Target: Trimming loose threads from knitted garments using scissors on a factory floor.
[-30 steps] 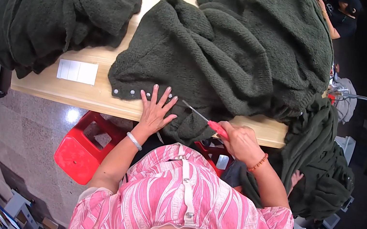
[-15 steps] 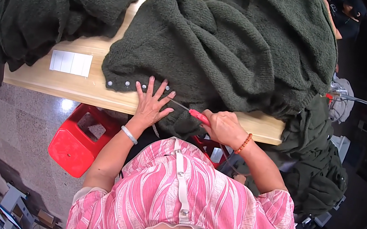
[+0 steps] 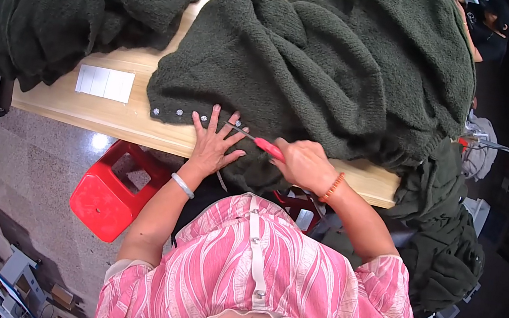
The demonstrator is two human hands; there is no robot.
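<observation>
A dark green knitted sweater [image 3: 280, 89] lies bunched on the table, with several small shiny buttons [image 3: 179, 112] in a row along its near edge. My left hand [image 3: 211, 144] rests flat on that edge, fingers spread among the buttons. In my right hand [image 3: 309, 166] is a red-handled tool [image 3: 268, 148] with a thin metal shaft, which looks like an awl. Its shaft points left and reaches over my left fingers, close to the button on the right. Whether the tip touches the knit I cannot tell.
A second dark green knit heap [image 3: 90, 7] covers the table's left side. Near it lies a white paper card [image 3: 104, 83] on the wooden table [image 3: 60, 101]. Below stands a red stool [image 3: 100, 203]. More green knits [image 3: 438, 239] hang at the right. Another person [image 3: 488, 30] is at the far right.
The tool's tip has shifted left, from beside my left index finger to across the fingers near the button. My right hand moved slightly left and up. My left hand stays on the knit.
</observation>
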